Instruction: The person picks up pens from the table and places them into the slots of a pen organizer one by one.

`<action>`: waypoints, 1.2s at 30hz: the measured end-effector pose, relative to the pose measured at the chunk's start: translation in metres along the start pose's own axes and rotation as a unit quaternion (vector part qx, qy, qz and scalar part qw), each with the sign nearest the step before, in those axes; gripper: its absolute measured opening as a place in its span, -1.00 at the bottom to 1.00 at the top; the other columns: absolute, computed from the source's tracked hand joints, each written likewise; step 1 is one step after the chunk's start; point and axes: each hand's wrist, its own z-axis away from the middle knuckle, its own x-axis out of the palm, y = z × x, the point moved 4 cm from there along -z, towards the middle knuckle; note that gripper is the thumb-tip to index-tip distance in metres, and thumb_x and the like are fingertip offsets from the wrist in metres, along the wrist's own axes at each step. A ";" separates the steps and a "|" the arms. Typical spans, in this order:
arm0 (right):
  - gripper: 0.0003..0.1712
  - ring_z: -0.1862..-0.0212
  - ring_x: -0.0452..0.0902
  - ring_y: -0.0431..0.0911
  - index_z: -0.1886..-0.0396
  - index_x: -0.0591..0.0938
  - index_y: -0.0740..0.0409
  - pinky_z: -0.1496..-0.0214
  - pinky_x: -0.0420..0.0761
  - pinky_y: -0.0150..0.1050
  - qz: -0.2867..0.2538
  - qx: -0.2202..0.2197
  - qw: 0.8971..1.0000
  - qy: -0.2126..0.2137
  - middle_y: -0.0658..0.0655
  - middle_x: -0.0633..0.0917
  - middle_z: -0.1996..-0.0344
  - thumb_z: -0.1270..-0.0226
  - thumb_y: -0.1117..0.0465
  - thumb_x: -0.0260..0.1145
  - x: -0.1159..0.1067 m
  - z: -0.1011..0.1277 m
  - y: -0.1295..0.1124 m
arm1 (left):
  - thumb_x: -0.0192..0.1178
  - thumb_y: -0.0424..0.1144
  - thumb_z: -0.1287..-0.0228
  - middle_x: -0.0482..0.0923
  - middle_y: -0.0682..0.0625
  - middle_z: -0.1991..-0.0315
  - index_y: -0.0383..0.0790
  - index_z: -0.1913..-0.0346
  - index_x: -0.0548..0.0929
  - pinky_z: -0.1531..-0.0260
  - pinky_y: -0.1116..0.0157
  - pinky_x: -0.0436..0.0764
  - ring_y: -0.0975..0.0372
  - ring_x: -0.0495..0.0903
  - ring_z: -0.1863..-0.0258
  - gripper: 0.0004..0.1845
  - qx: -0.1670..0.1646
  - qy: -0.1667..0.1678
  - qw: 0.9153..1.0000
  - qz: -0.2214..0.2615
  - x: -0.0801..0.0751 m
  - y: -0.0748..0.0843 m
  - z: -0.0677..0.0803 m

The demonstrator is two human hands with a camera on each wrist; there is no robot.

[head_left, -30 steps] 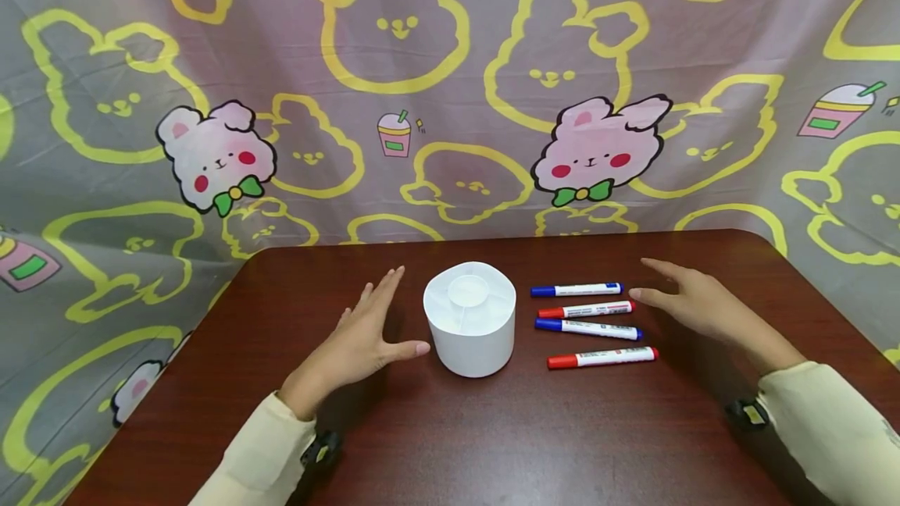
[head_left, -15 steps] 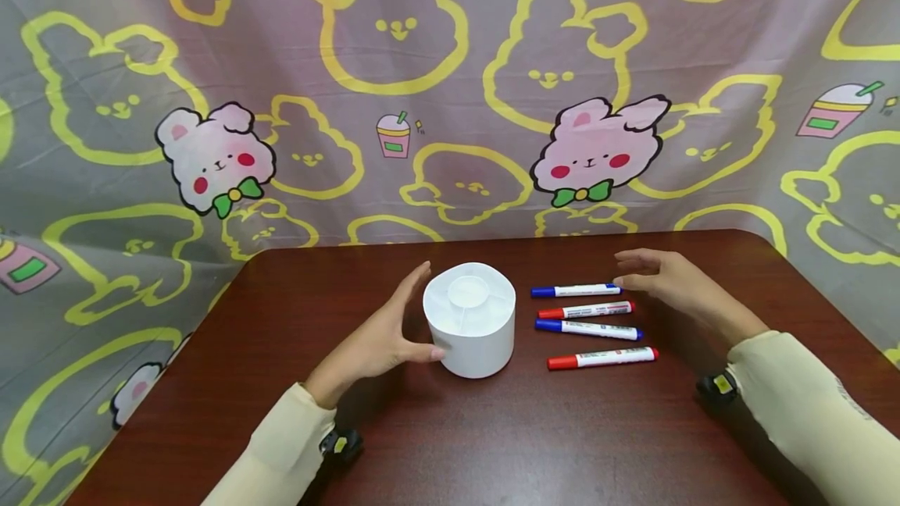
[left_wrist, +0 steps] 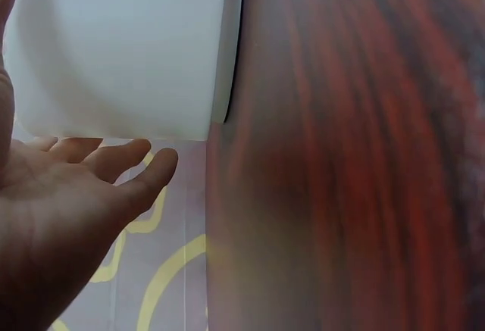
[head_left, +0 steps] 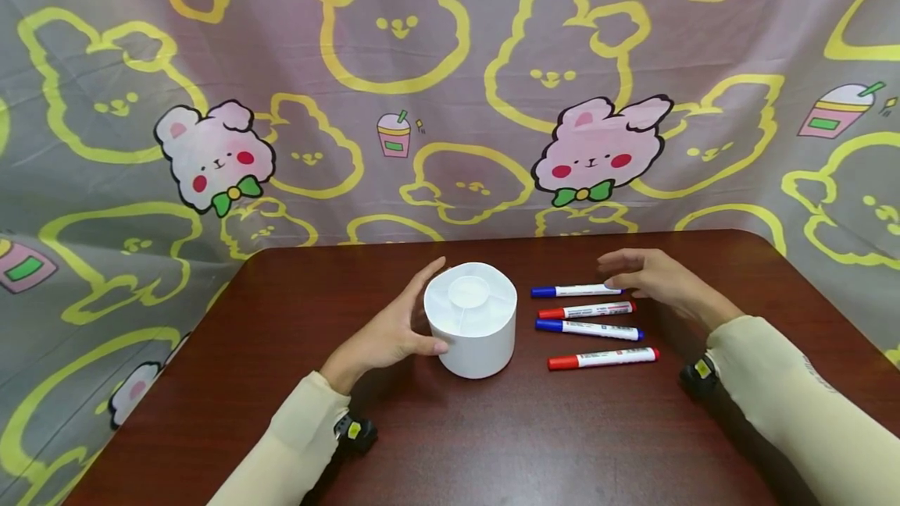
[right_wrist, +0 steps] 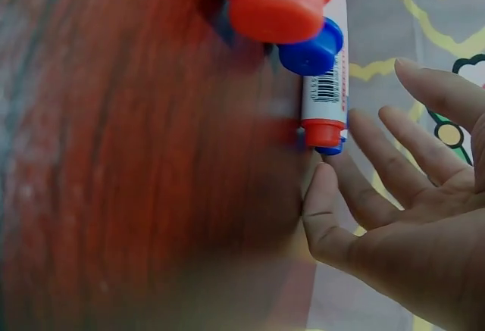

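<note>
White and divided inside, the container (head_left: 478, 350) is standing upright about midway between the left and right edges of the desk (head_left: 492, 443), and the left hand (head_left: 387, 338) is flanking it: fingers spread, barely bent, clasping nothing, the thumb lying across its near side, contact too close to call! Over toward the right edge, the right hand (head_left: 659, 279) is hovering at the tail of the far blue marker (head_left: 580, 290), thumb and fingers parted, holding nothing; whether the thumb is touching, I can't tell. Ranging away from the far edge, the far red marker (head_left: 587, 310), near blue marker (head_left: 591, 329) and near red marker (head_left: 605, 358) are lying roughly parallel.
</note>
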 end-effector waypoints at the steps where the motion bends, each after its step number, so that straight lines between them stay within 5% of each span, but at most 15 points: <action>1: -0.31 -0.28 0.57 0.14 -0.51 0.41 0.28 -0.23 0.66 0.13 -0.001 -0.001 1.000 -0.002 0.39 0.52 -0.43 -0.52 0.10 0.34 0.000 -0.001 0.001 | 0.67 0.20 0.08 0.13 -0.12 -0.61 0.16 -0.71 -0.12 -0.43 -0.06 0.41 -0.10 0.38 -0.48 0.41 -0.001 0.000 1.000 0.005 0.000 -0.001 -0.001; 7: -0.40 -0.15 0.67 0.05 -0.42 0.50 0.32 -0.15 0.66 -0.10 -0.010 -0.022 1.000 -0.003 0.38 0.64 -0.30 -0.49 0.17 0.36 0.004 -0.007 0.001 | 0.66 0.21 0.09 0.17 -0.10 -0.60 0.22 -0.70 -0.09 -0.39 0.13 0.46 -0.06 0.38 -0.48 0.39 -0.004 0.002 1.000 0.012 0.000 -0.002 -0.003; 16: -0.52 0.00 0.69 -0.04 -0.30 0.57 0.40 -0.03 0.71 -0.27 0.006 -0.026 1.000 -0.010 0.31 0.73 -0.08 -0.46 0.31 0.34 0.010 -0.018 0.002 | 0.68 -0.03 0.00 0.17 -0.08 -0.60 0.20 -0.70 -0.08 -0.45 0.01 0.41 -0.03 0.38 -0.48 0.34 -0.019 0.010 1.000 0.005 -0.001 0.002 -0.004; 30: -0.73 -0.06 0.57 0.08 -0.05 0.75 0.31 -0.09 0.61 -0.04 0.077 -0.015 0.997 -0.020 0.25 0.76 -0.03 -0.43 0.33 0.33 0.018 -0.021 -0.005 | 0.66 -0.26 -0.04 0.14 -0.01 -0.62 0.23 -0.69 0.00 -0.54 -0.06 0.23 0.04 0.26 -0.54 0.28 -0.040 0.045 0.997 -0.041 -0.002 -0.001 -0.002; 36: -0.75 -0.04 0.56 0.09 -0.03 0.73 0.34 -0.06 0.61 -0.05 0.091 -0.023 0.995 -0.023 0.27 0.75 0.00 -0.43 0.36 0.32 0.018 -0.018 -0.004 | 0.66 -0.25 -0.05 0.19 -0.04 -0.60 0.13 -0.70 -0.03 -0.50 -0.06 0.33 0.02 0.34 -0.49 0.29 -0.044 0.040 0.998 -0.037 0.000 -0.002 -0.003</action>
